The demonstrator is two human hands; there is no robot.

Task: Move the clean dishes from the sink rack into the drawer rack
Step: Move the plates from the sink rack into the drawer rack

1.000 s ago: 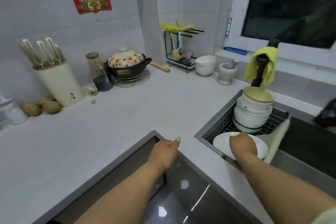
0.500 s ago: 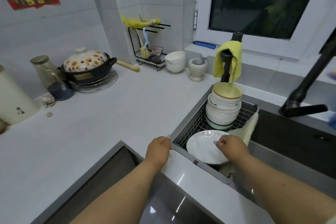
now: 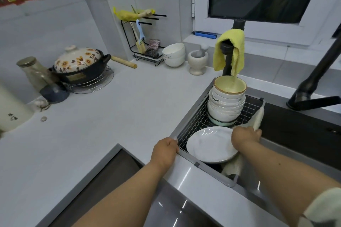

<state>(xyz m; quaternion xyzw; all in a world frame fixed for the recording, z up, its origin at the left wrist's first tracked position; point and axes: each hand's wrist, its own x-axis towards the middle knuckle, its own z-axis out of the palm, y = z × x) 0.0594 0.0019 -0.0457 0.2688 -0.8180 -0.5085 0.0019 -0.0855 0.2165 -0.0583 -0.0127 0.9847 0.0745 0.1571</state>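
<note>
Now right hand (image 3: 245, 135) grips the plate's (image 3: 210, 145) far rim; left hand (image 3: 165, 150) curled, empty.

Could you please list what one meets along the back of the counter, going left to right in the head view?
Glass jar with metal lid → black pot with flowered lid → wooden rolling pin → black wire utensil rack → stacked white bowls → stone mortar with pestle → yellow cloth draped on the black tap.

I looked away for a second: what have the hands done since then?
The right hand slid across the white plate to its far right rim. The left hand shifted along the counter to the sink rack edge. Plate and stacked bowls stay in the rack.
</note>
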